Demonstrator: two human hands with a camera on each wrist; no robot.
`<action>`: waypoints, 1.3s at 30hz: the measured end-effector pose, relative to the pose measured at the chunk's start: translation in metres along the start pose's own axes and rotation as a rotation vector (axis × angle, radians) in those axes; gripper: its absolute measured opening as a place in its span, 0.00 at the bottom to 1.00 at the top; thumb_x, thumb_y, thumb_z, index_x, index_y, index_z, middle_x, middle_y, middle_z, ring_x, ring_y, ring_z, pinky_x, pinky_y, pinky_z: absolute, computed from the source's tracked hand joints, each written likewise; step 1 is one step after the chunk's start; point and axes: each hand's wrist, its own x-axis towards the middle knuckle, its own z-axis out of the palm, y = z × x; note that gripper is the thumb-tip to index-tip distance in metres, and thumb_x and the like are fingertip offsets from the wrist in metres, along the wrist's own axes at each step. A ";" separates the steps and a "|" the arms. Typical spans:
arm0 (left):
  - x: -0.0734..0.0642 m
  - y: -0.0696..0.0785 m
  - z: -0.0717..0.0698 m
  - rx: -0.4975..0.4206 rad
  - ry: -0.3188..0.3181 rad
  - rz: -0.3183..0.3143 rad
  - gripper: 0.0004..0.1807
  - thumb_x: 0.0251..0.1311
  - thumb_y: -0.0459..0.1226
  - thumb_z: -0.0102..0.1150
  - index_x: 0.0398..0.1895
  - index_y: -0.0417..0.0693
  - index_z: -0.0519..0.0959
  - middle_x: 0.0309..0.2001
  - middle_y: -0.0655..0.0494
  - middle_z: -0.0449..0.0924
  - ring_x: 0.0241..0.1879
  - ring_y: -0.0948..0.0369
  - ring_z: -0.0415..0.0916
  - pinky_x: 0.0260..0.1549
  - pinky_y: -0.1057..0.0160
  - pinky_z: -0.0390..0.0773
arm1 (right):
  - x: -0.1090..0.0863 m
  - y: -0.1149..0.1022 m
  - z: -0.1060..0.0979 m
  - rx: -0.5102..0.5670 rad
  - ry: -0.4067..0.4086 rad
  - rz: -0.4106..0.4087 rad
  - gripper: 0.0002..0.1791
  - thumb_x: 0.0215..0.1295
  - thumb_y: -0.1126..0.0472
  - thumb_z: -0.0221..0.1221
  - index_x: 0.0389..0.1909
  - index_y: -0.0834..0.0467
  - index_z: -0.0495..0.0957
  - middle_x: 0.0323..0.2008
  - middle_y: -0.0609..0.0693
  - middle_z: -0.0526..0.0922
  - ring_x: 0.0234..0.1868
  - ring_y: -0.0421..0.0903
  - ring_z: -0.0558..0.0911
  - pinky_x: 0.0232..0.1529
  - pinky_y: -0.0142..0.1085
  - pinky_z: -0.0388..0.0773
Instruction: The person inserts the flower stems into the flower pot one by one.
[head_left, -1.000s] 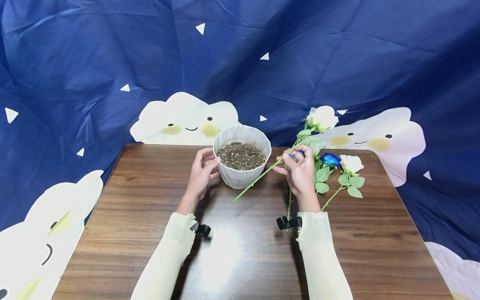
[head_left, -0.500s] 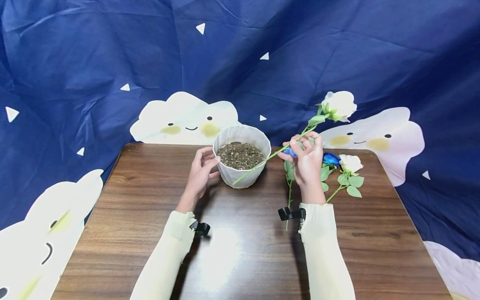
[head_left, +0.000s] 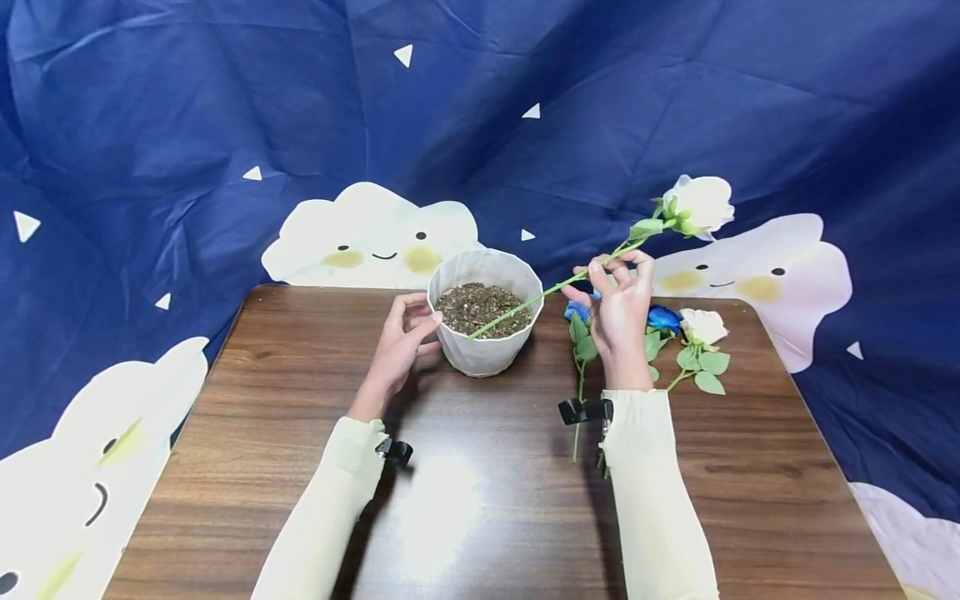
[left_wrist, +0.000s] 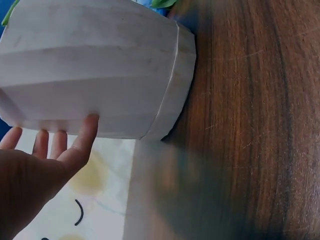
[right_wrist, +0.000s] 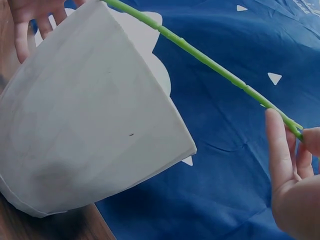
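Note:
A white faceted flower pot [head_left: 483, 357] filled with brown soil [head_left: 467, 302] stands at the table's back. My left hand [head_left: 397, 346] rests against its left side; the left wrist view shows the thumb on the near wall and the other fingertips along the edge. Between thumb and fingers, my right hand [head_left: 625, 312] pinches the green stem of a white rose [head_left: 701, 207]. The bloom points up and right. The stem slants down-left across the pot's rim, its tip over the soil near the front wall. Whether the tip touches the soil I cannot tell.
Beneath and beside my right hand lie a light-blue rose [head_left: 577, 311], a dark-blue rose [head_left: 663, 317] and another white rose [head_left: 702, 326], partly hidden by the hand and sleeve. The brown wooden table [head_left: 300, 367] ends just behind the pot, against a blue cloth [head_left: 465, 150].
My right hand has moved up and slightly right, raising the white rose. Its stem tip rose from in front of the pot to over the soil. The left hand and pot stayed put.

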 end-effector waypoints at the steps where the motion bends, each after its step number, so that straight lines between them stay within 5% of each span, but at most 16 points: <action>1: 0.000 0.000 0.000 0.002 -0.003 0.003 0.27 0.68 0.31 0.58 0.68 0.40 0.62 0.62 0.37 0.66 0.48 0.59 0.75 0.56 0.33 0.75 | 0.001 0.000 0.000 -0.002 0.003 0.001 0.18 0.70 0.78 0.53 0.46 0.55 0.60 0.36 0.56 0.74 0.37 0.54 0.82 0.28 0.43 0.88; 39: 0.002 -0.003 -0.002 -0.011 -0.008 0.024 0.27 0.67 0.30 0.57 0.67 0.39 0.62 0.60 0.38 0.67 0.46 0.61 0.76 0.56 0.32 0.75 | 0.020 0.010 0.005 -0.235 0.051 -0.134 0.16 0.70 0.74 0.54 0.46 0.55 0.59 0.42 0.60 0.71 0.39 0.53 0.83 0.31 0.41 0.88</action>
